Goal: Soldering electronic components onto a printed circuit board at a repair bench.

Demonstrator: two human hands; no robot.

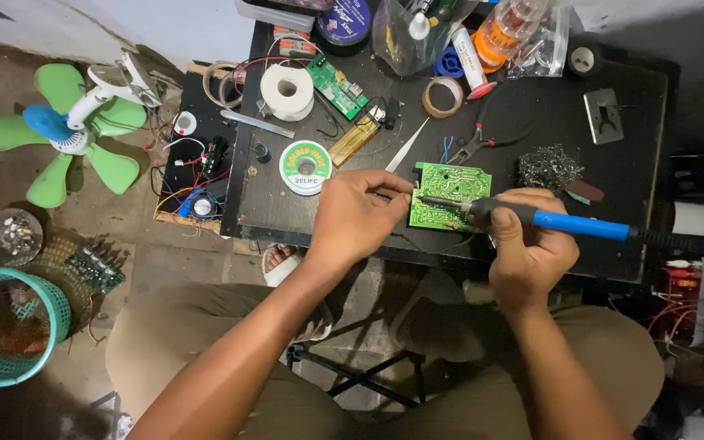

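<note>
1. Dark and cluttered, a small black worktable (pixel 613 236) stands over a bare concrete floor, seen from above with the person's knees in tan trousers below it.
2. On the table's near edge lies a green circuit board (pixel 450 189), copper side up, between the two hands.
3. The right hand (pixel 529 248) is clenched around a soldering iron with a blue handle (pixel 580 225); its metal tip points left and rests on the board's lower middle.
4. The left hand (pixel 358 213) sits just left of the board, fingers curled and pinched together at the board's left edge; something thin appears to be held there, but what it is cannot be told.
5. A spool of solder wire with a green label (pixel 305 167) lies just above the left hand, touching nothing else.
6. Near it, further back, stand a white roll of tape (pixel 287 91), a second small green board (pixel 336 88) and a tan tape ring (pixel 442 97).
7. Metal tweezers (pixel 407 146) lie slanted just above the board, and red-handled pliers (pixel 476 143) lie to their right.
8. A wad of steel wool (pixel 549 167) sits right of the board, close to the right hand.
9. On the floor at left lie a green fan blade assembly (pixel 67 130) and a teal plastic basket (pixel 10 326).
</note>
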